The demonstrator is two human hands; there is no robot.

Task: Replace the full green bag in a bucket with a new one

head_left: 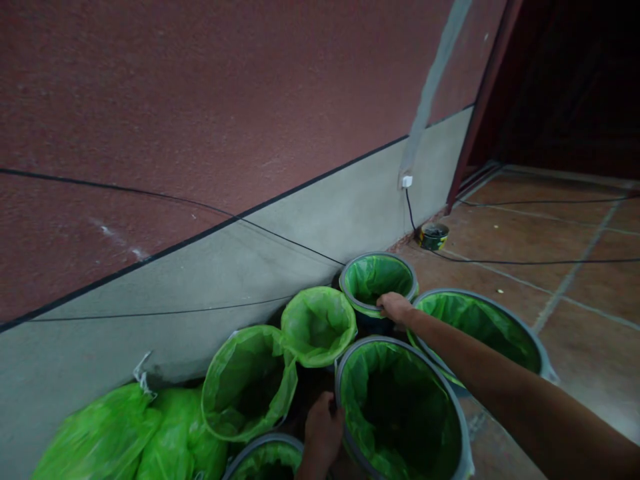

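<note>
No writing or label is showing legibly on anything here; the small tin (433,235) sitting by the wall (200,100) is carrying a dark band with yellow, but it is too small to read.

The right hand (395,307) is reaching forward and resting on the near rim of the far bucket (379,281), fingers curled over the edge where the green liner folds over; it is gripping that rim. The left hand (323,430) is lying low in the view, pressing against the left rim of the near bucket (400,407), fingers bent onto the edge, though how firmly it is clasping cannot be told.

All the buckets are standing upright on the tiled floor (575,300), mouths facing up, clustered against the foot of the wall. Each is holding a bright green plastic liner and looking empty inside, as far as the dim light is showing. The wide bucket (480,330) is sitting just right of the right forearm, touching the near bucket. Two liners without visible grey rims, the middle liner (319,325) and the left liner (249,383), are standing open beside them. A further bucket (265,460) is peeking in at the bottom edge. Tied green bags (130,433) are lying at the left. Black cables (525,261) are running across the floor and up to a white socket (407,181).
</note>
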